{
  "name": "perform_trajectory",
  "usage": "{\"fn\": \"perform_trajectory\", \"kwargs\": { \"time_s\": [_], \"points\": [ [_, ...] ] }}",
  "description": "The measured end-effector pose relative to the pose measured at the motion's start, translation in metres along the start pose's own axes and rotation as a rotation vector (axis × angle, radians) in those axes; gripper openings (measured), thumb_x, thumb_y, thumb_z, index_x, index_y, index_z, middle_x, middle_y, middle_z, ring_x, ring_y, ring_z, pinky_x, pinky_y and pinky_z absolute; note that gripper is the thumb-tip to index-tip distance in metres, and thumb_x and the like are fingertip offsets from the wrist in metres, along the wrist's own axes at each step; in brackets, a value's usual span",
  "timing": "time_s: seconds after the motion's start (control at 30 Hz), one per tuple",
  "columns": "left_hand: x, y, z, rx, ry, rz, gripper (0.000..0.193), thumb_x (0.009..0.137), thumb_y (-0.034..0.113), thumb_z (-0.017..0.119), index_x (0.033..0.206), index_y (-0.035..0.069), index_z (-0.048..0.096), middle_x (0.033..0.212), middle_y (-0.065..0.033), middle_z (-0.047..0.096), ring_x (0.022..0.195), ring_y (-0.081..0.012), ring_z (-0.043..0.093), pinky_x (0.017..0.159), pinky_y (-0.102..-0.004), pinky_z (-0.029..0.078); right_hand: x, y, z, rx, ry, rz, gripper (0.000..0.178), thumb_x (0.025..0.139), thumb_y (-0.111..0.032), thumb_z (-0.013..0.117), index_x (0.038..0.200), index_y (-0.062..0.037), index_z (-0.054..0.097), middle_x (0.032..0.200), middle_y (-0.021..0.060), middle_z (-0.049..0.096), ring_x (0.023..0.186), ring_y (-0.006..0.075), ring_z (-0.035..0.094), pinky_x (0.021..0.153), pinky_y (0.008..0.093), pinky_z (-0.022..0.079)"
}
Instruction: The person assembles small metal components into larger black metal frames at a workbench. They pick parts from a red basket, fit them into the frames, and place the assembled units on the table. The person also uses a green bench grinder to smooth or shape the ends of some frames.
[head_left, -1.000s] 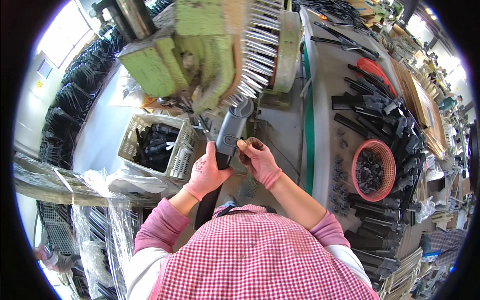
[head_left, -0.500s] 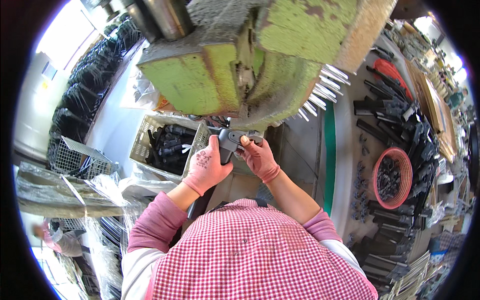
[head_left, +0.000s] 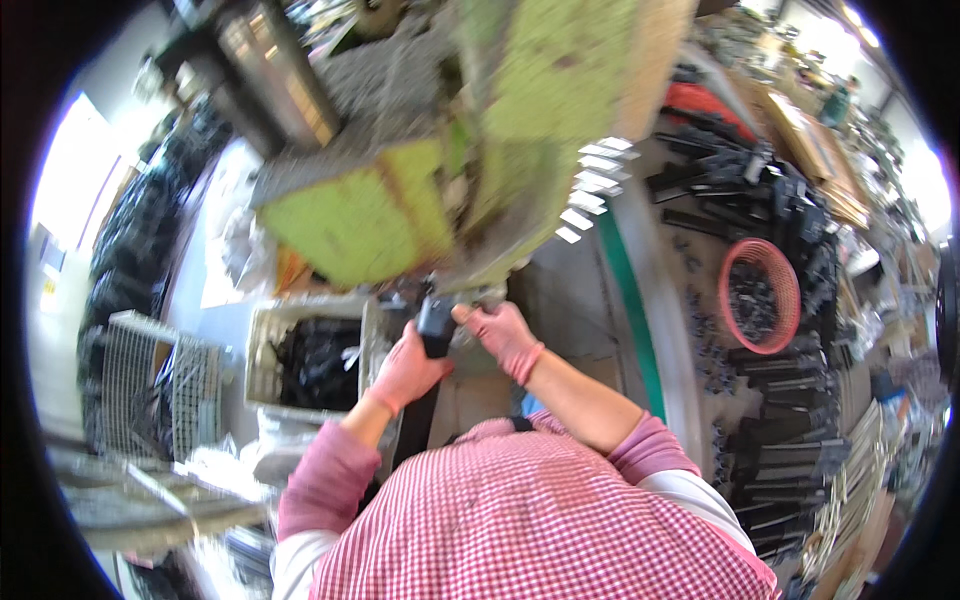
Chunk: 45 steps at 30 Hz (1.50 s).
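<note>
My left hand (head_left: 410,372), in a pink glove, is closed round a dark angular part (head_left: 435,325) that looks like the head of a black tube. This part stands just below the green press (head_left: 350,215). My right hand (head_left: 502,338), also gloved in pink, is beside it with the fingers curled and the thumb near the part's right edge. Blur and the glove hide what, if anything, lies between those fingers. A dark length (head_left: 415,425) runs down beneath my left wrist; whether it belongs to the held part I cannot tell.
A pale plastic crate (head_left: 256,360) with black parts stands left of my left hand. White wire baskets (head_left: 130,385) are further left. To the right are a red round basket (head_left: 790,310) of small dark pieces and piled black tubes (head_left: 780,205). Shiny rods (head_left: 590,185) stick out by the press.
The whole view has shifted and blurred, with the press now lower and further left. The dark part stands more upright, and my right thumb has come off its top toward its edge.
</note>
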<state>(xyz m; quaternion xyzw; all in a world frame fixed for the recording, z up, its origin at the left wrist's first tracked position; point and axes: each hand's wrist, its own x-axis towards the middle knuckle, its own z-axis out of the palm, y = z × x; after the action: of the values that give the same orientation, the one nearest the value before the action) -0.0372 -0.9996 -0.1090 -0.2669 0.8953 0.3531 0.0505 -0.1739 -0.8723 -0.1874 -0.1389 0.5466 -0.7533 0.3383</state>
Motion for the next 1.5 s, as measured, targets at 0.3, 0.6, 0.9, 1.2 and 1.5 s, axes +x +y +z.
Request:
{"fn": "perform_trajectory", "kwargs": {
  "time_s": [0.3, 0.6, 0.9, 1.2, 1.5],
  "points": [
    [-0.004, 0.012, 0.003, -0.028, 0.028, -0.03, 0.07, 0.072, 0.029, 0.08, 0.116, -0.008, 0.042, 0.109, -0.0332, 0.063, 0.107, -0.0468, 0.062, 0.091, -0.0474, 0.05, 0.011, 0.014, -0.01, 0.024, -0.05, 0.087, 0.039, 0.085, -0.039, 0.081, 0.075, -0.0059, 0.061, 0.072, -0.0015, 0.057, 0.064, 0.006, 0.05, 0.056, 0.0238, 0.04],
    [-0.023, 0.026, -0.02, -0.086, 0.151, 0.146, 0.066, 0.068, 0.026, 0.077, 0.115, -0.007, 0.045, 0.099, -0.0291, 0.065, 0.091, -0.0469, 0.064, 0.081, -0.047, 0.052, -0.011, -0.025, 0.005, 0.608, -0.235, 0.086, 0.017, 0.09, -0.013, 0.075, 0.096, -0.0052, 0.061, 0.089, 0.0012, 0.064, 0.079, 0.0108, 0.064, 0.068, 0.0269, 0.05],
    [-0.051, 0.042, 0.031, -0.268, -0.32, 0.123, 0.059, 0.069, 0.027, 0.08, 0.113, -0.004, 0.056, 0.093, -0.0156, 0.065, 0.085, -0.0249, 0.063, 0.079, -0.036, 0.051, -0.046, -0.076, -0.03, 0.62, 0.052, -0.068, 0.025, 0.094, -0.02, 0.067, 0.106, -0.002, 0.055, 0.082, 0.0147, 0.065, 0.072, 0.0301, 0.069, 0.068, 0.0452, 0.059],
    [-0.012, 0.121, 0.114, -0.391, -0.344, 0.147, 0.057, 0.071, 0.019, 0.081, 0.114, -0.009, 0.055, 0.09, -0.0095, 0.063, 0.082, -0.014, 0.059, 0.075, -0.0306, 0.051, -0.035, -0.111, -0.175, 0.9, 0.288, -0.122, 0.028, 0.091, -0.026, 0.072, 0.103, -0.0061, 0.056, 0.083, 0.011, 0.064, 0.073, 0.0256, 0.066, 0.072, 0.0451, 0.059],
    [0.014, 0.161, 0.167, -0.563, -0.427, 0.08, 0.043, 0.093, 0.013, 0.069, 0.13, -0.001, 0.052, 0.097, -0.0079, 0.067, 0.081, -0.0106, 0.063, 0.073, -0.0249, 0.053, -0.006, -0.205, -0.292, 0.274, 0.389, -0.155, 0.041, 0.09, -0.002, 0.06, 0.124, -0.0045, 0.039, 0.076, 0.005, 0.051, 0.06, 0.0142, 0.052, 0.051, 0.0304, 0.047]
  ]
}}
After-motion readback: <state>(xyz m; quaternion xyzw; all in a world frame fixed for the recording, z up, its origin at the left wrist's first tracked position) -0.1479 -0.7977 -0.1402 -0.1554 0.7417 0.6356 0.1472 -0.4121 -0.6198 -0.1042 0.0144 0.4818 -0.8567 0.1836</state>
